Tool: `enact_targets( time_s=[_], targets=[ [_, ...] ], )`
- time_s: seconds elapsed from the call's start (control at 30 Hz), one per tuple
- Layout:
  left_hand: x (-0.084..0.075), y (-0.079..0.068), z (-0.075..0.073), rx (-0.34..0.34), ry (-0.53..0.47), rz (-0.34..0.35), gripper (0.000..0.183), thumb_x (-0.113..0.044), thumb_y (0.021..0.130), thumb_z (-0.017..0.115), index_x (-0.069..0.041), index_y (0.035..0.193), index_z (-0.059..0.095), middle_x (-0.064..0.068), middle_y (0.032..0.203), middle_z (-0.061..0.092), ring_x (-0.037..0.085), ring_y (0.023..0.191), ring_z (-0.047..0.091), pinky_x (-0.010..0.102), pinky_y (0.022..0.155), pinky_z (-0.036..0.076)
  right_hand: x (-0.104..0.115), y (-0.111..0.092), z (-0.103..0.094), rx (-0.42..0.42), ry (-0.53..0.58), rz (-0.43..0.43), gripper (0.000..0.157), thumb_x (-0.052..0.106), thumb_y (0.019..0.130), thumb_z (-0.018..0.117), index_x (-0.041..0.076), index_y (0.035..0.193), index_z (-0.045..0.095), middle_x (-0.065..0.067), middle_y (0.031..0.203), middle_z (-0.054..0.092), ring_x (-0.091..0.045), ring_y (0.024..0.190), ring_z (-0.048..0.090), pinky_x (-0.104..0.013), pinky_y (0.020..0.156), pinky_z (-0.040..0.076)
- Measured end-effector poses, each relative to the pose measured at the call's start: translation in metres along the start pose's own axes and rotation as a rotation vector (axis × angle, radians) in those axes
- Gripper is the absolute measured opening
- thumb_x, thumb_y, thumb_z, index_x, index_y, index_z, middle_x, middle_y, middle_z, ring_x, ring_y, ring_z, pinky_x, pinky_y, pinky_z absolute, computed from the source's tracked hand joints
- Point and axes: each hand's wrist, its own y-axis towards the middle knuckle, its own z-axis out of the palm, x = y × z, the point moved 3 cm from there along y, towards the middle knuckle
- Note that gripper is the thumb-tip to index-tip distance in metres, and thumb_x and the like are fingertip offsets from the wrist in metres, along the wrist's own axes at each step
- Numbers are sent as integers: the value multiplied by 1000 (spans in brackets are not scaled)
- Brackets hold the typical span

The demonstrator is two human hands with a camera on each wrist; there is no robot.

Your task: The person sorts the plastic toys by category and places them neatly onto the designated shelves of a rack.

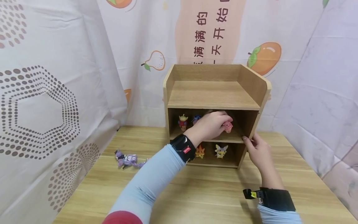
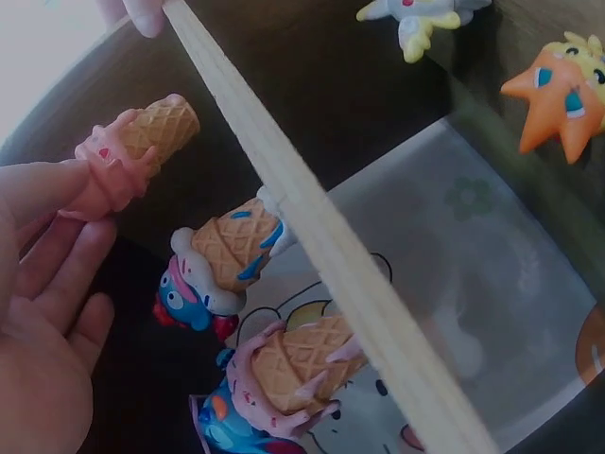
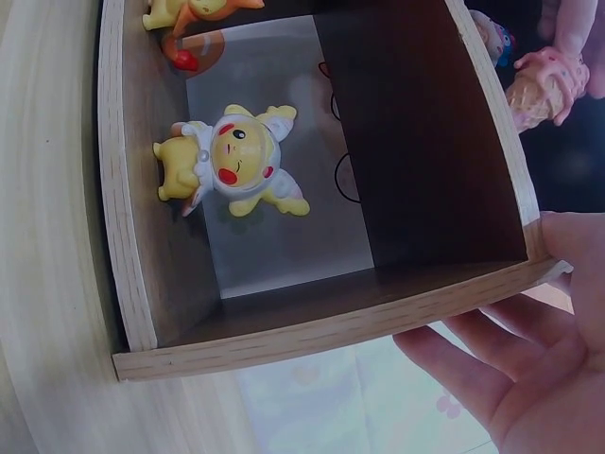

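Left hand (image 1: 213,123): pink ice-cream-cone figurine (image 1: 228,126) is pinched between thumb and fingers, held in right half of the shelf unit's (image 1: 212,93) upper compartment. Contact between cone tip and compartment floor can't be confirmed. Right hand (image 1: 258,151): shelf unit's right side panel is gripped at the front edge, thumb on front, fingers around the outside.

Same upper compartment: red-bodied figurine with antennae (image 1: 183,123) is seated at left, blue figurine (image 1: 196,118) just right of it, partly hidden by left hand. Shelf unit's lower compartment: orange figurine (image 1: 199,152) and winking Pikachu figurine (image 3: 241,156) are stood side by side, Pikachu on the right. Purple figurines (image 1: 130,159) are laid in a cluster on the worktop (image 1: 193,193), left of shelf unit, partly covered by left sleeve.
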Motion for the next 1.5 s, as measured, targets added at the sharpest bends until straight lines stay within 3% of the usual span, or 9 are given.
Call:
enact_targets(
  time_s=[0.27, 0.47, 0.73, 0.9, 0.97, 1.07, 1.17, 1.23, 1.5],
  targets=[
    [5, 19, 3, 105, -100, 12, 18, -10, 105, 53, -12, 116, 68, -11, 93, 63, 0, 92, 57, 14, 89, 43, 2, 0, 0, -7, -1, -5, 39, 30, 105, 58, 6, 135, 60, -29, 126, 64, -46, 112, 64, -10, 64, 49],
    [1, 27, 5, 185, -112, -31, 20, -12, 106, 54, -13, 120, 68, -12, 95, 65, -2, 95, 57, 14, 90, 43, 2, 0, -1, -11, 9, -3, 38, 30, 105, 58, 6, 134, 61, -28, 124, 65, -45, 111, 65, -7, 63, 46],
    [-3, 35, 10, 311, -99, -106, 16, -13, 107, 51, -18, 104, 66, -11, 92, 63, 1, 86, 54, 17, 77, 41, 2, -2, -2, -1, 4, 18, 39, 31, 105, 57, 6, 136, 60, -28, 126, 64, -45, 112, 64, -12, 63, 50],
    [0, 38, 12, 383, -85, -161, 15, -12, 107, 50, -17, 112, 64, -9, 94, 66, 3, 86, 55, 18, 80, 41, 1, -1, -1, -9, -1, 12, 39, 32, 105, 57, 7, 135, 61, -27, 126, 65, -45, 112, 64, -11, 65, 50],
    [1, 40, 14, 407, -97, -171, 17, -10, 107, 49, -16, 116, 63, -6, 95, 67, 4, 87, 55, 18, 81, 41, 1, 0, -1, -15, -7, 8, 38, 32, 105, 58, 7, 134, 61, -27, 126, 65, -45, 112, 65, -15, 65, 52],
    [4, 42, 16, 436, -116, -178, 22, -6, 106, 48, -13, 122, 62, -4, 97, 69, 5, 87, 55, 19, 81, 41, 2, 0, -2, -17, -17, 2, 38, 31, 105, 58, 7, 134, 62, -28, 125, 65, -45, 111, 65, -32, 69, 59],
    [6, 43, 19, 454, -148, -198, 28, -3, 105, 47, -11, 128, 60, -2, 99, 69, 6, 87, 55, 19, 79, 41, 3, -1, -1, -19, -20, -1, 38, 30, 105, 59, 6, 134, 62, -27, 125, 65, -46, 111, 65, -50, 74, 59],
    [8, 42, 19, 460, -186, -237, 32, -2, 105, 47, -11, 134, 58, -2, 100, 69, 6, 89, 55, 19, 80, 41, 3, 0, -1, -23, -21, -4, 37, 30, 105, 59, 6, 133, 62, -27, 125, 65, -46, 111, 65, -54, 76, 57],
    [12, 39, 17, 397, -264, -305, 35, 1, 103, 52, -10, 136, 53, -3, 103, 67, 6, 94, 57, 17, 86, 40, 1, 0, 0, -21, -23, 4, 37, 31, 105, 58, 7, 133, 62, -26, 126, 65, -44, 111, 65, -47, 75, 59]
  ],
)
